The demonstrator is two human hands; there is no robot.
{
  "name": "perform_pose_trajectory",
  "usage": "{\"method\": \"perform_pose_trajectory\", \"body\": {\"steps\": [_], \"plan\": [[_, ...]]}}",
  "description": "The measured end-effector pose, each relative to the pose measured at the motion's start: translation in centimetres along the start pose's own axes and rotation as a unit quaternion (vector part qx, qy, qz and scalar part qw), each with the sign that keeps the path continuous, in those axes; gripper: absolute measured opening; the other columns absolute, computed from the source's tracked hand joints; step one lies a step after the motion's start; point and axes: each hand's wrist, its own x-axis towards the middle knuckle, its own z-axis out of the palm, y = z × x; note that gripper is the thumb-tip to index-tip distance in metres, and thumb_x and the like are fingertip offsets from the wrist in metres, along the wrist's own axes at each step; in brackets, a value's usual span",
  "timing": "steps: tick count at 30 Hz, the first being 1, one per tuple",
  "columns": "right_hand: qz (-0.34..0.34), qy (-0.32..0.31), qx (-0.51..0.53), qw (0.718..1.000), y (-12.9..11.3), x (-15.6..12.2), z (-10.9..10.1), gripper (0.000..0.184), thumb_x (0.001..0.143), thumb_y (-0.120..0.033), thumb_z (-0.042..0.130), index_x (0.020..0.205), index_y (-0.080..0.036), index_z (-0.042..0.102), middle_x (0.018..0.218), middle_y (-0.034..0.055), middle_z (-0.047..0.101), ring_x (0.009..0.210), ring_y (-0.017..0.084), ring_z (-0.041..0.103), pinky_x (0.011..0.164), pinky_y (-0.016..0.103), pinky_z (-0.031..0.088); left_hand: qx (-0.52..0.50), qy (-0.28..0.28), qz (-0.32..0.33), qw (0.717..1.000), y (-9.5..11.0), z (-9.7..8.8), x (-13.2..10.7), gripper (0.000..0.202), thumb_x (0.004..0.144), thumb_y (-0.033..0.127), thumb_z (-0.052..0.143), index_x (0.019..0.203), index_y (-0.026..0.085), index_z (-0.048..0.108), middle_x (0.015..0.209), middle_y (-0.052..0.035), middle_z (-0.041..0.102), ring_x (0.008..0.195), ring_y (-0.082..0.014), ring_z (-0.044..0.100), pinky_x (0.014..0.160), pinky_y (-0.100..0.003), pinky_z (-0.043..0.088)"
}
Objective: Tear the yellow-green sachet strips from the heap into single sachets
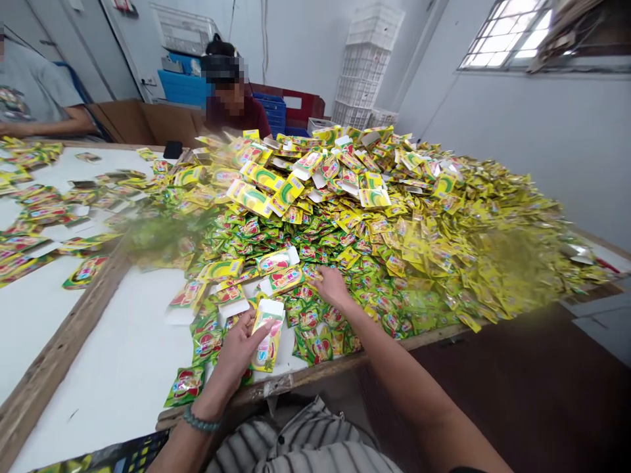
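Note:
My left hand (239, 348) grips a small yellow carton (267, 338) between thumb and fingers. The carton's white top flap stands open, and printed fruit and lettering show on its front. My right hand (330, 287) reaches into the heap with its fingers drawn together at the green sachets (308, 315). What lies between those fingertips is too small to make out. Several more cartons (283, 281) lie just left of my right hand, some with open white flaps. Beside my left wrist is a loose green sachet (185, 386) with a red fruit picture.
A large heap of yellow sachets (473, 243) spreads to the right, with cartons (266, 177) piled on top. A wooden strip (64, 348) divides the white table (123, 341). Two people sit across and to the left. White crates (365, 72) are stacked behind.

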Motion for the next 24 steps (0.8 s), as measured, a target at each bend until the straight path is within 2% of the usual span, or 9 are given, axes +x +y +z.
{"method": "perform_pose_trajectory", "body": {"steps": [4, 5, 7, 10, 12, 14, 17, 19, 24], "plan": [[-0.023, 0.061, 0.131, 0.989, 0.7, -1.8, -1.4, 0.029, 0.081, -0.037, 0.061, 0.099, -0.016, 0.062, 0.087, 0.0049, 0.066, 0.080, 0.020, 0.058, 0.072, 0.027, 0.043, 0.027, -0.015, -0.032, 0.999, -0.1, -1.3, -0.4, 0.069, 0.062, 0.047, 0.079, 0.119, 0.017, 0.054, 0.110, -0.0098, 0.071, 0.093, -0.0265, 0.069, 0.074, -0.033, 0.055], [-0.040, 0.043, 0.162, 0.985, 0.8, -2.2, -1.9, 0.031, 0.079, -0.039, 0.063, 0.100, -0.016, 0.062, 0.086, 0.0038, 0.066, 0.078, 0.020, 0.058, 0.071, 0.027, 0.043, 0.029, -0.021, -0.037, 0.999, -0.3, -1.6, -0.4, 0.069, 0.063, 0.047, 0.078, 0.120, 0.018, 0.053, 0.112, -0.0094, 0.070, 0.095, -0.0265, 0.068, 0.076, -0.033, 0.055], [-0.087, -0.035, 0.199, 0.976, 0.7, -2.8, -3.0, 0.031, 0.078, -0.038, 0.064, 0.101, -0.018, 0.063, 0.090, 0.0028, 0.067, 0.080, 0.019, 0.060, 0.074, 0.028, 0.043, 0.033, -0.034, -0.041, 0.998, -0.7, -1.9, -0.4, 0.068, 0.065, 0.046, 0.077, 0.123, 0.020, 0.051, 0.112, -0.0086, 0.071, 0.095, -0.0265, 0.068, 0.078, -0.035, 0.055], [-0.131, -0.141, 0.221, 0.956, 0.3, -3.8, -3.9, 0.022, 0.080, -0.031, 0.061, 0.098, -0.019, 0.066, 0.098, 0.0036, 0.069, 0.091, 0.019, 0.061, 0.082, 0.029, 0.043, 0.047, -0.043, -0.036, 0.997, -1.1, -2.2, -0.4, 0.069, 0.067, 0.047, 0.076, 0.124, 0.021, 0.047, 0.106, -0.0078, 0.073, 0.087, -0.0260, 0.070, 0.074, -0.037, 0.055], [-0.121, -0.167, 0.210, 0.956, 0.1, -4.5, -3.6, 0.021, 0.080, -0.028, 0.063, 0.098, -0.020, 0.067, 0.101, 0.0038, 0.069, 0.094, 0.020, 0.062, 0.085, 0.030, 0.042, 0.074, -0.045, -0.022, 0.996, -1.2, -2.2, -0.5, 0.065, 0.067, 0.048, 0.075, 0.119, 0.020, 0.048, 0.101, -0.0075, 0.074, 0.083, -0.0256, 0.071, 0.071, -0.035, 0.055], [-0.088, -0.173, 0.155, 0.969, -0.2, -5.2, -2.7, 0.026, 0.077, -0.026, 0.067, 0.102, -0.021, 0.066, 0.101, 0.0039, 0.069, 0.093, 0.020, 0.061, 0.082, 0.030, 0.042, 0.105, -0.048, -0.014, 0.993, -1.2, -2.2, -0.5, 0.060, 0.068, 0.049, 0.074, 0.113, 0.018, 0.051, 0.097, -0.0076, 0.074, 0.080, -0.0254, 0.071, 0.068, -0.034, 0.054], [-0.045, -0.147, 0.041, 0.987, -0.8, -6.3, -0.9, 0.028, 0.076, -0.026, 0.069, 0.103, -0.021, 0.063, 0.096, 0.0063, 0.067, 0.088, 0.021, 0.060, 0.074, 0.027, 0.040, 0.123, -0.051, -0.024, 0.991, -1.3, -2.2, -0.4, 0.062, 0.067, 0.051, 0.073, 0.114, 0.016, 0.053, 0.096, -0.0088, 0.075, 0.079, -0.0261, 0.071, 0.067, -0.034, 0.054], [-0.039, -0.120, -0.003, 0.992, -1.4, -7.0, 0.0, 0.026, 0.078, -0.028, 0.068, 0.101, -0.020, 0.062, 0.092, 0.0068, 0.066, 0.084, 0.020, 0.059, 0.069, 0.026, 0.037, 0.135, -0.046, -0.019, 0.990, -1.3, -2.3, -0.3, 0.066, 0.066, 0.050, 0.074, 0.118, 0.015, 0.054, 0.101, -0.0101, 0.074, 0.084, -0.0271, 0.071, 0.071, -0.035, 0.054], [0.005, -0.100, 0.005, 0.995, -1.9, -7.7, 0.3, 0.023, 0.077, -0.032, 0.066, 0.096, -0.021, 0.058, 0.071, -0.0004, 0.062, 0.066, 0.017, 0.055, 0.058, 0.023, 0.030, 0.200, -0.029, 0.012, 0.979, -1.0, -2.5, -0.1, 0.063, 0.068, 0.048, 0.072, 0.119, 0.014, 0.060, 0.107, -0.0109, 0.073, 0.095, -0.0293, 0.069, 0.080, -0.037, 0.053]]}}
